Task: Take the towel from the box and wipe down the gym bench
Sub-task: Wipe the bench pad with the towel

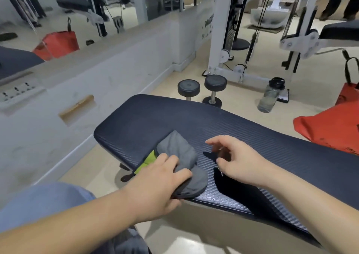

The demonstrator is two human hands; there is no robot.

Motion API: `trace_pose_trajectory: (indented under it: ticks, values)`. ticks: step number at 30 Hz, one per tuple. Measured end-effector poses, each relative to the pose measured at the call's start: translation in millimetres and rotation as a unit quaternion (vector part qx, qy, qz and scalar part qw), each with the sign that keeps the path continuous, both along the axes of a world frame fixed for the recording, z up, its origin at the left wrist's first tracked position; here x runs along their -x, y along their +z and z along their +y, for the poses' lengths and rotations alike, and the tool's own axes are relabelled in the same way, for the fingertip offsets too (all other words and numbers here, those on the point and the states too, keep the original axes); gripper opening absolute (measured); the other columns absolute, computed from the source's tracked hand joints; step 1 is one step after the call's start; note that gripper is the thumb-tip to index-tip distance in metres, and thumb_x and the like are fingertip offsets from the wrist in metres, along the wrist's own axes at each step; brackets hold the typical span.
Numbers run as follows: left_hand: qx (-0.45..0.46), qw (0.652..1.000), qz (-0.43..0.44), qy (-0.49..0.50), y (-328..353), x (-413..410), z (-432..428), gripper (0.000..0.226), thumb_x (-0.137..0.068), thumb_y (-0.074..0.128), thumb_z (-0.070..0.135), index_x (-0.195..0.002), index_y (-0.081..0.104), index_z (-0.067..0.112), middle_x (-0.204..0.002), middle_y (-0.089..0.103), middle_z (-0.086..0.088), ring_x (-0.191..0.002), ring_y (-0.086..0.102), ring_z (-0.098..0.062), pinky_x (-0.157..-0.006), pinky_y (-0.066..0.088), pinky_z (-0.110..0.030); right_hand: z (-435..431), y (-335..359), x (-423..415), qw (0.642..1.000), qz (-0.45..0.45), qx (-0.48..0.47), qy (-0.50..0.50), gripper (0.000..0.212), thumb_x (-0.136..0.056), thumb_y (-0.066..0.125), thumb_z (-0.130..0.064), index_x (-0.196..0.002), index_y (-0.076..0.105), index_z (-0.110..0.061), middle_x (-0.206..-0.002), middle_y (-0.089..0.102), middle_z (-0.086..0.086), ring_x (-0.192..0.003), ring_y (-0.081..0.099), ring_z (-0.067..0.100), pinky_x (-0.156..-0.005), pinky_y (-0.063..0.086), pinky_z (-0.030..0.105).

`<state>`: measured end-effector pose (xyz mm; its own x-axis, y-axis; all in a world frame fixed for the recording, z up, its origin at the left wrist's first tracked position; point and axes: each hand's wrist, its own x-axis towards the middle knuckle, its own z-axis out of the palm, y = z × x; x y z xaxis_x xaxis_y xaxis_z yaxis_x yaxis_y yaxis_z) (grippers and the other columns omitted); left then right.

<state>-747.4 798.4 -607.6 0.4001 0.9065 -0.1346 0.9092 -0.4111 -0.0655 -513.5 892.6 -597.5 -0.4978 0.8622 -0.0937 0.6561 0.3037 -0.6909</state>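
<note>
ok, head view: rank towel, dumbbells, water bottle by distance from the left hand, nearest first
1. towel, under the left hand, on the bench
2. dumbbells, on the floor beyond the bench
3. water bottle, on the floor, farther right

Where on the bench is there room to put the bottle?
Bare: the far end of the bench beyond the towel, and the long stretch past the right hand, toward the red bag. Crowded: the near edge, where the left hand holds the towel.

We see left hand (155, 183) gripping grey towel (178, 150) on bench (252, 129), near-left end; right hand (239, 160) hovers just right of it, fingers loosely curled, holding nothing. Far floor: two dumbbells (214, 83), clear bottle (270, 96).
</note>
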Motion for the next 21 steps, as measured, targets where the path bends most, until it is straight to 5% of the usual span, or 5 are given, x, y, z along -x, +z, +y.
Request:
trace_pose_trajectory:
  ticks: [5,8,15,18,21]
  values:
    - [0.021,0.987,-0.152,0.043,8,-1,0,0.049,-0.069,0.062,0.019,-0.114,0.056,0.038,-0.103,0.062,0.005,-0.091,0.056,-0.022,-0.077,0.051,-0.035,-8,-7,5,0.987,-0.056,-0.015,0.152,0.085,-0.068,0.051,-0.005,-0.150,0.048,-0.031,-0.146,0.042,-0.016,-0.139,0.035,0.004,-0.117,0.026,0.016]
    - [0.148,0.825,-0.505,0.206,33,-1,8,0.042,-0.075,0.062,0.006,-0.104,0.067,0.037,-0.088,0.073,0.008,-0.067,0.060,-0.012,-0.067,0.052,-0.029,-11,-4,13,0.990,-0.003,-0.007,0.143,0.084,-0.071,0.067,-0.007,-0.148,0.048,-0.033,-0.158,0.041,-0.012,-0.150,0.029,0.001,-0.124,0.023,0.022]
    - [0.260,0.550,-0.742,0.282,70,20,21,0.036,-0.070,0.066,0.005,-0.106,0.070,0.002,-0.102,0.075,-0.024,-0.088,0.071,-0.032,-0.089,0.056,-0.046,-13,24,17,0.874,0.366,0.320,-0.008,0.046,-0.080,0.080,-0.001,-0.123,0.062,0.001,-0.113,0.076,0.024,-0.097,0.073,0.035,-0.090,0.060,0.046]
    - [0.153,0.714,-0.584,0.354,61,35,36,0.006,-0.089,0.066,0.015,-0.090,0.071,0.013,-0.082,0.075,-0.013,-0.068,0.070,-0.015,-0.058,0.055,-0.025,-14,17,23,0.899,0.321,0.272,-0.119,0.039,-0.093,0.076,-0.009,-0.130,0.063,-0.014,-0.099,0.079,0.006,-0.084,0.072,0.019,-0.079,0.059,0.032]
    - [-0.027,0.877,-0.302,0.373,34,53,49,0.034,-0.088,0.067,0.031,-0.122,0.065,0.031,-0.122,0.071,0.001,-0.110,0.067,-0.021,-0.088,0.057,-0.038,-12,3,20,0.986,0.087,-0.014,-0.141,0.043,-0.095,0.072,-0.021,-0.133,0.058,-0.032,-0.101,0.069,-0.015,-0.088,0.065,0.000,-0.083,0.051,0.019]
